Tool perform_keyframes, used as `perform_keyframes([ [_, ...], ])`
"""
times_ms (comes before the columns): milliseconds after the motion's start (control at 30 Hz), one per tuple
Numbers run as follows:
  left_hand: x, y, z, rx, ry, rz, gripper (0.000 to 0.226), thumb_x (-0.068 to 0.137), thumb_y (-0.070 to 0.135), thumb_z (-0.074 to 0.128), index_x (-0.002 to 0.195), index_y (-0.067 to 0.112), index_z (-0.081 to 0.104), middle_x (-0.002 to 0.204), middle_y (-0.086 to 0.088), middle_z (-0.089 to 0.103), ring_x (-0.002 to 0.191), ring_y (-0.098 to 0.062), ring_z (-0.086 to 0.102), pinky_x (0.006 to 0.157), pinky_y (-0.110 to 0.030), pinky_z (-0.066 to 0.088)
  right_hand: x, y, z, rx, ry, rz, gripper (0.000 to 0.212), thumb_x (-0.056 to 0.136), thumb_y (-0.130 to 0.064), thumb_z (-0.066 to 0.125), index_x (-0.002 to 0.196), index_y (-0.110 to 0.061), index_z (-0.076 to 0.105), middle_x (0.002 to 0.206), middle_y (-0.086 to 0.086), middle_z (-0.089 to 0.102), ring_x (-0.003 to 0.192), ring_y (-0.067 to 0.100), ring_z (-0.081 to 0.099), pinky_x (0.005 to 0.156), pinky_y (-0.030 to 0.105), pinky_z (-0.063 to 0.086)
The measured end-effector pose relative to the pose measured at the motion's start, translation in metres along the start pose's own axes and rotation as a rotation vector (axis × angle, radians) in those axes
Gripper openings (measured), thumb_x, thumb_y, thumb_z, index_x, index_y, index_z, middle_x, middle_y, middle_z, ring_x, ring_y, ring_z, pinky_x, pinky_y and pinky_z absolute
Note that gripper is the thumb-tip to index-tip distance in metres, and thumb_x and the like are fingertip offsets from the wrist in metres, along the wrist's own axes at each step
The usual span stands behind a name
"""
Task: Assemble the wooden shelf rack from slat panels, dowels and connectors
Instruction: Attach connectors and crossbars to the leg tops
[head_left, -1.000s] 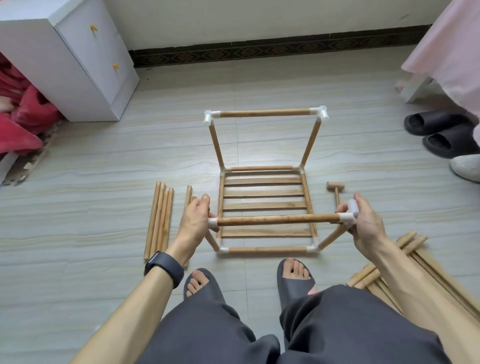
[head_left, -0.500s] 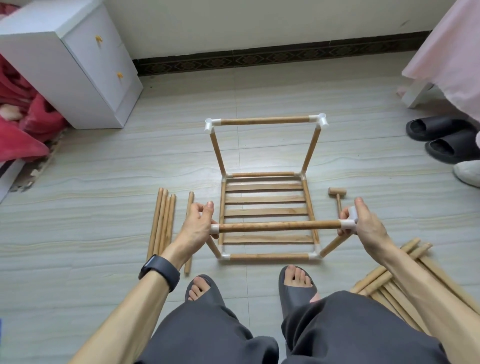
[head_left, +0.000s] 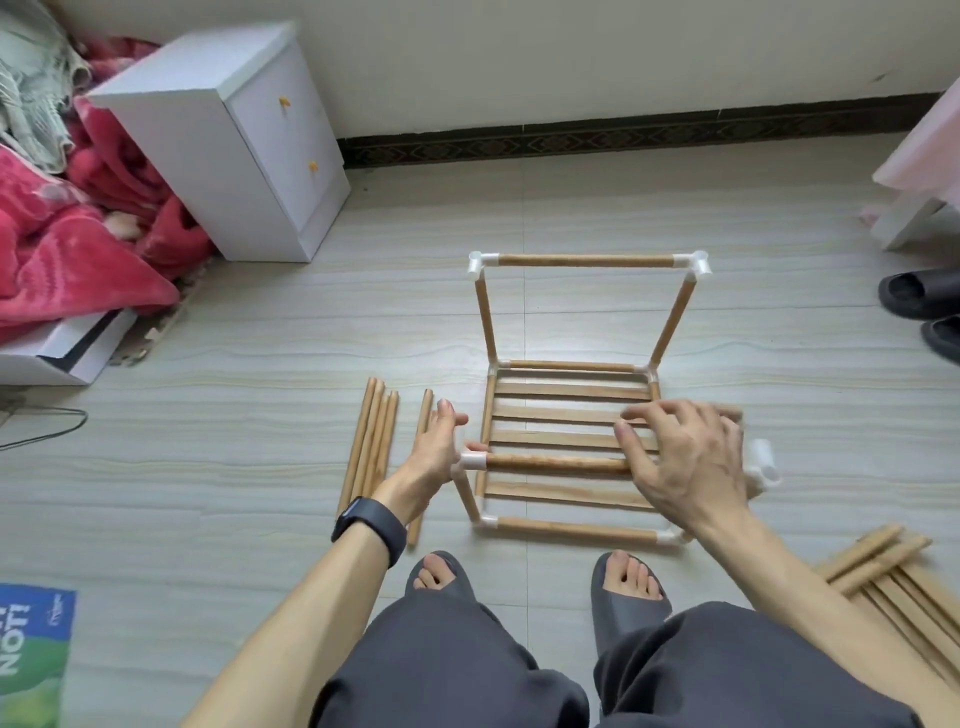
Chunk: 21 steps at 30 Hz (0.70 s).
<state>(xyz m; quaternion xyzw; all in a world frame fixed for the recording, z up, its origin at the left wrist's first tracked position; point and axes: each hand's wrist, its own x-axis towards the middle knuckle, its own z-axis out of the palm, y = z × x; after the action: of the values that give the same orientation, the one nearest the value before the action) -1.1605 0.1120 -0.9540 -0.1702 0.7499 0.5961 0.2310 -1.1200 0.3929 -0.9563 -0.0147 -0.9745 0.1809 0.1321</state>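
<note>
Only one side let go: your left grip (head_left: 436, 457) presses flat, fingers (head_left: 441, 421) straight, on the left connector (head_left: 474, 460) of the front dowel (head_left: 550, 462). Your right grip (head_left: 685, 457) has come off the right connector (head_left: 761, 462) and hangs over that dowel, fingers spread apart, holding nothing. The rack (head_left: 571, 530) sits on the floor (head_left: 260, 467).

The dowels (head_left: 582, 260) are honey-tan wood with darker mottling. The connectors (head_left: 474, 460) are white, and the slat panel (head_left: 566, 415) is a paler tan. The floor (head_left: 260, 405) is light grey-beige tile streaked with wavy cream grain. The cabinet (head_left: 208, 130) is white with 2 yellow-orange knobs (head_left: 283, 103). The skirting (head_left: 597, 141) is dark brown, seemingly diamond-patterned. The blanket (head_left: 62, 249) is pink-red. The trousers (head_left: 447, 670) and sandals (head_left: 626, 608) are dark grey, and the watch (head_left: 370, 525) is black.
</note>
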Motion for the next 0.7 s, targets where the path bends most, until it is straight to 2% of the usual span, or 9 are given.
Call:
perform_keyframes([
  [67, -0.003, -0.005, -0.008, -0.177, -0.013, -0.036, 0.065, 0.101, 0.066, 0.010, 0.125, 0.024, 0.054, 0.110, -0.012, 0.073, 0.113, -0.026, 0.065, 0.105, -0.045, 0.044, 0.008, -0.026, 0.008, 0.028, -0.111, -0.071, 0.038, 0.098, -0.056, 0.049, 0.116, -0.031, 0.070, 0.116, 0.000, 0.067, 0.115, 0.022, 0.053, 0.089, 0.041, 0.041],
  [133, -0.002, -0.016, -0.019, -0.202, 0.036, -0.059, 0.065, 0.102, 0.065, 0.011, 0.124, 0.024, 0.057, 0.110, -0.007, 0.069, 0.106, -0.023, 0.064, 0.099, -0.044, 0.046, 0.018, -0.051, 0.016, 0.075, -0.223, -0.159, 0.049, 0.096, -0.065, 0.041, 0.124, -0.033, 0.065, 0.121, -0.005, 0.064, 0.118, 0.017, 0.051, 0.093, 0.039, 0.043],
  [233, 0.005, -0.042, -0.037, -0.010, 0.126, -0.112, 0.063, 0.107, 0.054, 0.015, 0.138, 0.012, 0.051, 0.125, -0.011, 0.060, 0.117, -0.026, 0.057, 0.096, -0.037, 0.041, 0.038, -0.090, 0.027, 0.162, -0.420, -0.238, 0.066, 0.090, -0.078, 0.025, 0.131, -0.036, 0.055, 0.119, -0.012, 0.062, 0.117, 0.012, 0.051, 0.097, 0.036, 0.046],
  [267, 0.007, -0.052, -0.044, 0.069, 0.139, -0.112, 0.058, 0.109, 0.050, 0.018, 0.134, 0.011, 0.054, 0.125, -0.013, 0.059, 0.118, -0.026, 0.057, 0.095, -0.035, 0.040, 0.045, -0.102, 0.031, 0.188, -0.482, -0.257, 0.070, 0.088, -0.082, 0.021, 0.132, -0.037, 0.052, 0.116, -0.015, 0.062, 0.114, 0.010, 0.052, 0.096, 0.036, 0.047],
  [300, 0.011, -0.063, -0.051, 0.140, 0.150, -0.106, 0.050, 0.109, 0.047, 0.022, 0.118, 0.015, 0.059, 0.114, -0.012, 0.060, 0.108, -0.024, 0.059, 0.090, -0.033, 0.040, 0.050, -0.114, 0.035, 0.210, -0.543, -0.274, 0.072, 0.087, -0.085, 0.019, 0.131, -0.038, 0.050, 0.113, -0.017, 0.063, 0.110, 0.009, 0.055, 0.094, 0.036, 0.048],
  [367, 0.019, -0.085, -0.062, 0.263, 0.170, -0.131, 0.033, 0.108, 0.042, 0.034, 0.086, 0.023, 0.050, 0.091, -0.007, 0.055, 0.082, -0.019, 0.054, 0.077, -0.031, 0.038, 0.054, -0.132, 0.044, 0.238, -0.640, -0.300, 0.073, 0.086, -0.088, 0.016, 0.126, -0.039, 0.051, 0.105, -0.019, 0.065, 0.098, 0.006, 0.060, 0.087, 0.036, 0.052],
  [433, 0.031, -0.105, -0.069, 0.389, 0.166, -0.199, 0.024, 0.104, 0.041, 0.043, 0.100, 0.020, 0.052, 0.103, -0.005, 0.062, 0.094, -0.020, 0.059, 0.083, -0.031, 0.043, 0.048, -0.140, 0.055, 0.204, -0.677, -0.336, 0.067, 0.087, -0.086, 0.016, 0.104, -0.035, 0.056, 0.088, -0.013, 0.067, 0.083, 0.008, 0.062, 0.076, 0.035, 0.055],
  [500, 0.046, -0.123, -0.069, 0.519, 0.157, -0.241, 0.036, 0.101, 0.042, 0.048, 0.124, 0.015, 0.053, 0.125, -0.007, 0.062, 0.116, -0.027, 0.059, 0.095, -0.034, 0.046, 0.039, -0.142, 0.063, 0.155, -0.686, -0.346, 0.064, 0.088, -0.084, 0.016, 0.084, -0.030, 0.051, 0.072, -0.008, 0.066, 0.067, 0.009, 0.061, 0.067, 0.036, 0.054],
  [700, 0.079, -0.156, -0.054, 0.765, 0.123, -0.319, 0.049, 0.098, 0.043, 0.051, 0.139, 0.017, 0.043, 0.142, -0.012, 0.046, 0.126, -0.032, 0.052, 0.102, -0.042, 0.046, 0.042, -0.142, 0.068, 0.173, -0.804, -0.252, 0.058, 0.086, -0.080, 0.023, 0.084, -0.031, 0.053, 0.078, -0.006, 0.071, 0.064, 0.013, 0.061, 0.066, 0.040, 0.055],
])
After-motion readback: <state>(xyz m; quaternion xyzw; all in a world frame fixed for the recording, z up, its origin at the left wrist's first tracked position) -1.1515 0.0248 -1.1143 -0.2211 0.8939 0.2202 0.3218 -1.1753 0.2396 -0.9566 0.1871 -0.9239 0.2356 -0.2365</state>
